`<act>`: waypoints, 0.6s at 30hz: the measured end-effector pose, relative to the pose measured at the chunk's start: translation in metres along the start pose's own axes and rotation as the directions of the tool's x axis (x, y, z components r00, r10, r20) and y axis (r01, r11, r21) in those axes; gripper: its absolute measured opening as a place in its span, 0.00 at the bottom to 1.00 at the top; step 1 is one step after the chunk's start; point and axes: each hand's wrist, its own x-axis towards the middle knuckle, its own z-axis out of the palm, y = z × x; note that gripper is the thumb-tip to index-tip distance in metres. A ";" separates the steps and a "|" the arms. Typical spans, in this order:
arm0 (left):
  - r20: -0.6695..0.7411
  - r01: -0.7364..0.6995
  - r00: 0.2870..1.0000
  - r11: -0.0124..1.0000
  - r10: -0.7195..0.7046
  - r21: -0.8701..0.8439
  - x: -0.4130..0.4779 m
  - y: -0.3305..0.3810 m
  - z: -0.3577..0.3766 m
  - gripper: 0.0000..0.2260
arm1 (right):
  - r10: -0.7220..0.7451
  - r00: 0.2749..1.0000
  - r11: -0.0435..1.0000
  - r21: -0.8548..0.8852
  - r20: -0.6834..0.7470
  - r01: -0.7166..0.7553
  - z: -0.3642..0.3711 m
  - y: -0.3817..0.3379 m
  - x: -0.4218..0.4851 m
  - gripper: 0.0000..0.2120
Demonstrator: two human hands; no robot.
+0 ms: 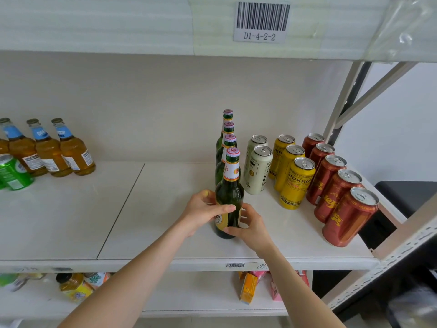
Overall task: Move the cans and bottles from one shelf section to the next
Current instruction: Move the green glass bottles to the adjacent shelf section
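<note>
A dark green glass bottle (229, 195) stands upright on the right shelf section (165, 209), at the front of a row of several like bottles (227, 138). My left hand (203, 213) grips its lower body from the left, thumb across the label. My right hand (250, 224) holds its base from the right. To the right stand white cans (259, 170), yellow cans (296, 183) and a row of red cans (347, 216). On the left shelf section (59, 216) stand amber bottles with blue neck labels (73, 150) and a green can (14, 172).
A seam (120, 210) divides the two shelf boards. A metal upright and diagonal brace (350, 102) close the right end. The shelf above carries a barcode tag (261, 21). The lower shelf holds a jar (73, 286) and small cartons (248, 288).
</note>
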 end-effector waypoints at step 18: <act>0.007 -0.196 0.971 0.773 0.240 0.604 -0.020 0.000 -0.007 0.30 | -0.086 0.976 0.923 -0.385 -0.202 0.002 0.013 -0.006 -0.021 0.31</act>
